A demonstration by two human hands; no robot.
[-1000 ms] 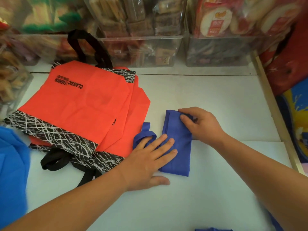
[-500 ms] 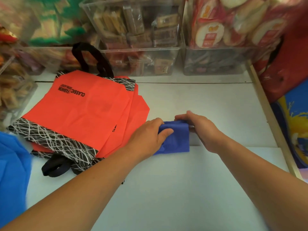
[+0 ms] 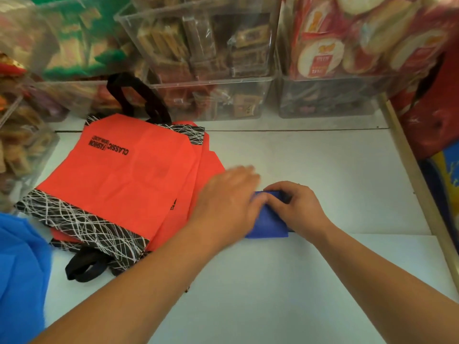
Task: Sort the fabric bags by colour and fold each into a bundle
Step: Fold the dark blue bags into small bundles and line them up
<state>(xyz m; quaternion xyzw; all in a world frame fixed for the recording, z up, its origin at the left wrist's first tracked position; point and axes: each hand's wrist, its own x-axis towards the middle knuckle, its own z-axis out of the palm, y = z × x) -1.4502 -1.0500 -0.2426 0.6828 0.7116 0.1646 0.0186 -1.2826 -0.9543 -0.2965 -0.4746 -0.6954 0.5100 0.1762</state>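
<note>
A small folded bundle of dark blue fabric bag (image 3: 271, 223) lies on the white counter (image 3: 310, 160), just right of a stack of orange fabric bags (image 3: 119, 175). The right hand (image 3: 296, 207) sits on the bundle's right side, its fingers curled down and pinching the far folded edge. The left hand (image 3: 227, 203) covers the bundle's left edge, palm down. Its fingers are stretched out over the counter and blurred, and no grip on the cloth shows. The two hands touch above the bundle.

The orange bags lie flat and overlapping, with black-and-white scribble-patterned bands and black handles (image 3: 139, 98), the top one printed "CLASSIC FASHION". A piece of lighter blue fabric (image 3: 21, 259) shows at the left edge. Clear plastic bins (image 3: 211, 95) of packaged snacks stand along the back of the counter.
</note>
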